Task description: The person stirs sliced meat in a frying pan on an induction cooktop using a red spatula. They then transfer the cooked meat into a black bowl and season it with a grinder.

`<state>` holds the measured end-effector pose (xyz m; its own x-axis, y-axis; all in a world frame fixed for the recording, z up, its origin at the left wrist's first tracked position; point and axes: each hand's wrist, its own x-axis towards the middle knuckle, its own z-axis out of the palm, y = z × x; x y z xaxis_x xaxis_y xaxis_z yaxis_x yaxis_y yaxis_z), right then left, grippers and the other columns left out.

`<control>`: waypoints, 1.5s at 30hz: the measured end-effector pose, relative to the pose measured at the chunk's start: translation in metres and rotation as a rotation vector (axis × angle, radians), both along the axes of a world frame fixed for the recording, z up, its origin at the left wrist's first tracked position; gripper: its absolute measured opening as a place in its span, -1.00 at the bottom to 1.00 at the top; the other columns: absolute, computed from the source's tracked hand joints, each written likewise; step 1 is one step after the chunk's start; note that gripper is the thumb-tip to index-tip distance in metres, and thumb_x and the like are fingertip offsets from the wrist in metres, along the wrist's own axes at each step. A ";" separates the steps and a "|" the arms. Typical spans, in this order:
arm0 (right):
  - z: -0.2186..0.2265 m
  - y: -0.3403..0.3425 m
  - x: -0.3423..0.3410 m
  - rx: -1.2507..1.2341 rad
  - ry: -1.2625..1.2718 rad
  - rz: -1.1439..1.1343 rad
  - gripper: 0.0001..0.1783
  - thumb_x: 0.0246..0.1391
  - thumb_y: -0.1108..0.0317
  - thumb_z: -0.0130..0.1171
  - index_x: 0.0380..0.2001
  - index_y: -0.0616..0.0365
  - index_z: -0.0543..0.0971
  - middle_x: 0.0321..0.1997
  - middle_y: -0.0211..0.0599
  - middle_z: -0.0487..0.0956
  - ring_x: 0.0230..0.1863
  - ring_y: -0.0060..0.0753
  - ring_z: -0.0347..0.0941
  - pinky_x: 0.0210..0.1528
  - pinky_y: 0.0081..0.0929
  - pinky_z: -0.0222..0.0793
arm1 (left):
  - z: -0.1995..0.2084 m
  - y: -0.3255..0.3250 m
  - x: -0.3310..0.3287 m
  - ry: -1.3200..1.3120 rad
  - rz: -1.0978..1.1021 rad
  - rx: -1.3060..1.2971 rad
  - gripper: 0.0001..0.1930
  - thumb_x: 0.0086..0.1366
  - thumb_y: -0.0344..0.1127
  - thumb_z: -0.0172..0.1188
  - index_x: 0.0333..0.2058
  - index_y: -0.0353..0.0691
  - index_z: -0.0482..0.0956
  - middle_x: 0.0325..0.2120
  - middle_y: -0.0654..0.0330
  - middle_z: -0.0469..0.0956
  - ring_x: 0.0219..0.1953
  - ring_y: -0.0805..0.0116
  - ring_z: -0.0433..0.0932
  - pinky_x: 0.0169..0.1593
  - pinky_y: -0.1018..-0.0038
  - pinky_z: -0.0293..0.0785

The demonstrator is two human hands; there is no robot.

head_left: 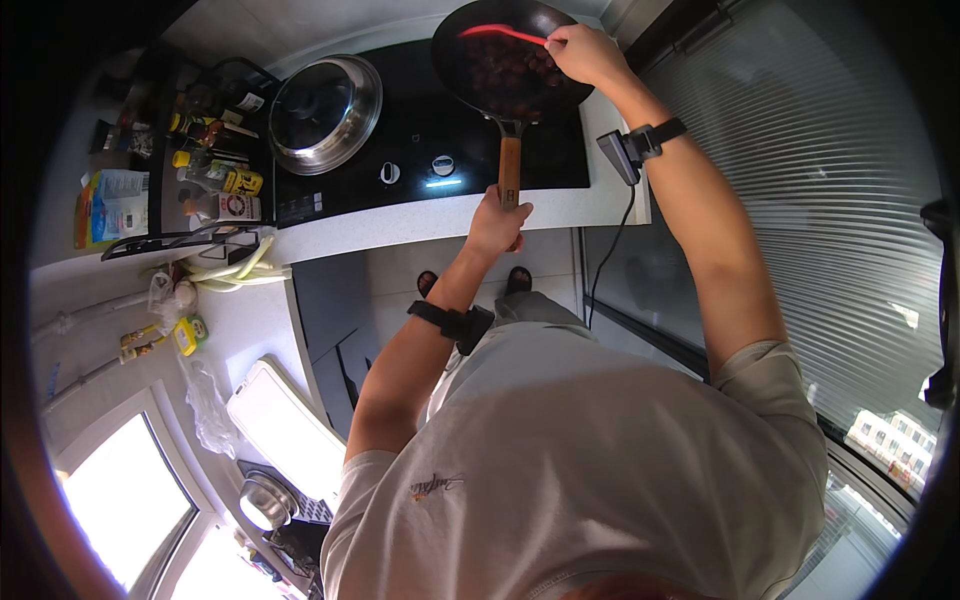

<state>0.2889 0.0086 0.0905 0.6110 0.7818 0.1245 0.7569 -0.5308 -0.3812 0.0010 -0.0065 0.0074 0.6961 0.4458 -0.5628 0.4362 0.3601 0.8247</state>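
Observation:
A dark wok (465,80) sits on the right side of the black cooktop (410,215), with dark brown chunks of food (515,75) in it. Its wooden handle (510,160) points toward me, and my left hand (496,222) is wrapped round the end of it. Over the wok's right rim, my right hand (588,55) grips a red spatula (505,32). The spatula's head lies toward the far left inside of the wok. What the food is I cannot make out.
Left of the wok stands a steel pan with a domed glass lid (325,115). A black rack (155,170) of bottles and packets is at the far left, with green onions (240,270) below it. A ribbed glass panel (800,170) rises at right. A cable (605,260) hangs from my right wrist.

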 end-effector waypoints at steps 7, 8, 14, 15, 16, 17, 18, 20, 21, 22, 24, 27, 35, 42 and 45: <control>0.081 -0.064 0.005 -0.098 0.005 0.231 -0.73 0.11 0.18 0.23 -0.22 0.07 0.74 -0.39 -0.16 0.70 -0.36 -0.18 0.64 -0.23 -0.31 0.52 | 0.000 0.001 0.000 -0.008 -0.014 -0.005 -0.48 0.30 -0.35 0.24 0.10 -0.42 0.19 -0.54 0.13 0.41 -0.79 0.36 0.42 -0.75 0.43 0.30; 0.096 -0.075 0.002 -0.127 -0.034 0.211 -0.74 0.11 0.19 0.24 -0.24 0.09 0.75 -0.42 -0.17 0.69 -0.38 -0.18 0.63 -0.25 -0.31 0.51 | 0.000 0.001 0.000 -0.007 -0.016 -0.014 -0.48 0.30 -0.35 0.24 0.10 -0.42 0.19 -0.53 0.12 0.41 -0.79 0.36 0.42 -0.75 0.43 0.31; 0.118 -0.109 -0.023 -0.262 -0.013 0.125 -0.77 0.05 0.23 0.23 -0.33 0.10 0.76 -0.47 -0.18 0.68 -0.36 -0.18 0.64 -0.23 -0.29 0.53 | 0.000 0.002 0.001 0.014 -0.027 0.001 -0.50 0.30 -0.35 0.23 0.07 -0.41 0.19 -0.54 0.12 0.41 -0.78 0.37 0.42 -0.75 0.44 0.32; 0.110 -0.105 -0.023 -0.319 -0.015 0.108 -0.76 0.06 0.22 0.21 -0.30 0.06 0.75 -0.42 -0.16 0.69 -0.32 -0.09 0.64 -0.19 -0.25 0.55 | 0.001 0.002 0.001 0.018 -0.031 0.009 -0.50 0.30 -0.34 0.23 0.07 -0.41 0.19 -0.53 0.12 0.41 -0.78 0.37 0.42 -0.74 0.44 0.32; 0.098 -0.101 -0.026 -0.284 -0.048 0.102 -0.77 0.07 0.22 0.19 -0.30 0.05 0.74 -0.40 -0.16 0.69 -0.31 -0.05 0.64 -0.18 -0.23 0.55 | 0.001 0.001 0.001 0.020 -0.035 0.011 -0.50 0.30 -0.34 0.23 0.07 -0.40 0.19 -0.53 0.12 0.42 -0.78 0.37 0.42 -0.74 0.45 0.33; 0.083 -0.096 -0.029 -0.249 -0.082 0.095 -0.77 0.07 0.22 0.18 -0.29 0.03 0.74 -0.38 -0.15 0.69 -0.30 -0.02 0.64 -0.17 -0.21 0.55 | 0.001 0.001 0.001 0.025 -0.037 0.011 -0.50 0.30 -0.34 0.23 0.07 -0.40 0.19 -0.53 0.12 0.42 -0.78 0.37 0.43 -0.74 0.45 0.33; 0.068 -0.091 -0.034 -0.236 -0.110 0.062 -0.77 0.08 0.22 0.17 -0.29 0.02 0.73 -0.36 -0.15 0.69 -0.29 0.01 0.63 -0.15 -0.19 0.56 | 0.001 0.001 0.001 0.032 -0.039 0.012 -0.50 0.30 -0.34 0.23 0.07 -0.40 0.19 -0.53 0.12 0.42 -0.77 0.37 0.43 -0.74 0.45 0.34; 0.048 -0.088 -0.037 -0.120 -0.143 -0.004 -0.77 0.14 0.21 0.14 -0.27 0.00 0.71 -0.32 -0.13 0.69 -0.26 0.09 0.62 -0.14 -0.11 0.55 | 0.001 0.001 0.002 0.048 -0.034 0.013 -0.50 0.30 -0.34 0.23 0.07 -0.39 0.20 -0.53 0.12 0.42 -0.77 0.37 0.43 -0.73 0.45 0.35; 0.043 -0.089 -0.036 -0.110 -0.146 -0.039 -0.77 0.16 0.20 0.13 -0.27 0.00 0.71 -0.33 -0.13 0.69 -0.26 0.10 0.62 -0.15 -0.10 0.55 | 0.001 0.001 0.002 0.044 -0.035 0.015 -0.50 0.30 -0.34 0.23 0.08 -0.38 0.19 -0.53 0.13 0.42 -0.77 0.38 0.43 -0.73 0.45 0.35; 0.039 -0.090 -0.035 -0.092 -0.154 -0.068 -0.77 0.17 0.19 0.13 -0.27 0.00 0.71 -0.34 -0.13 0.69 -0.26 0.10 0.62 -0.16 -0.09 0.55 | 0.001 0.001 0.002 0.041 -0.033 0.019 -0.49 0.29 -0.34 0.24 0.08 -0.38 0.19 -0.54 0.13 0.42 -0.77 0.38 0.44 -0.73 0.45 0.36; 0.040 -0.093 -0.027 -0.007 -0.158 -0.086 -0.76 0.21 0.16 0.11 -0.27 0.00 0.70 -0.36 -0.10 0.68 -0.28 0.14 0.60 -0.19 -0.03 0.53 | 0.000 0.002 0.001 0.036 -0.023 0.024 -0.48 0.29 -0.34 0.24 0.09 -0.39 0.19 -0.55 0.13 0.41 -0.77 0.38 0.43 -0.73 0.45 0.36; 0.043 -0.083 -0.007 0.119 -0.235 -0.095 -0.73 0.23 0.15 0.08 -0.30 0.04 0.67 -0.36 -0.05 0.67 -0.27 0.19 0.59 -0.19 0.02 0.52 | -0.001 0.000 0.001 0.030 -0.029 0.017 -0.47 0.30 -0.33 0.24 0.10 -0.40 0.19 -0.55 0.14 0.41 -0.77 0.38 0.43 -0.73 0.44 0.35; 0.004 -0.014 -0.011 0.002 -0.044 -0.052 -0.72 0.21 0.12 0.09 -0.23 -0.02 0.69 -0.29 -0.08 0.69 -0.19 0.15 0.61 -0.09 -0.02 0.52 | -0.001 0.001 0.001 0.026 -0.025 0.007 -0.46 0.29 -0.33 0.24 0.10 -0.42 0.18 -0.54 0.13 0.41 -0.78 0.38 0.42 -0.74 0.44 0.34; 0.054 -0.061 -0.026 -0.091 0.056 0.161 -0.76 0.16 0.18 0.17 -0.22 -0.01 0.73 -0.36 -0.16 0.69 -0.30 -0.06 0.63 -0.20 -0.23 0.51 | 0.000 0.001 0.001 0.031 -0.030 -0.003 -0.45 0.29 -0.34 0.24 0.12 -0.42 0.17 -0.52 0.12 0.41 -0.77 0.38 0.42 -0.73 0.45 0.35; 0.093 -0.086 -0.030 -0.176 0.079 0.138 -0.75 0.16 0.18 0.17 -0.24 0.03 0.73 -0.41 -0.17 0.68 -0.35 -0.10 0.63 -0.26 -0.24 0.51 | 0.001 0.002 0.001 0.035 -0.033 -0.008 -0.45 0.30 -0.34 0.24 0.13 -0.40 0.18 -0.50 0.12 0.41 -0.76 0.40 0.43 -0.72 0.47 0.38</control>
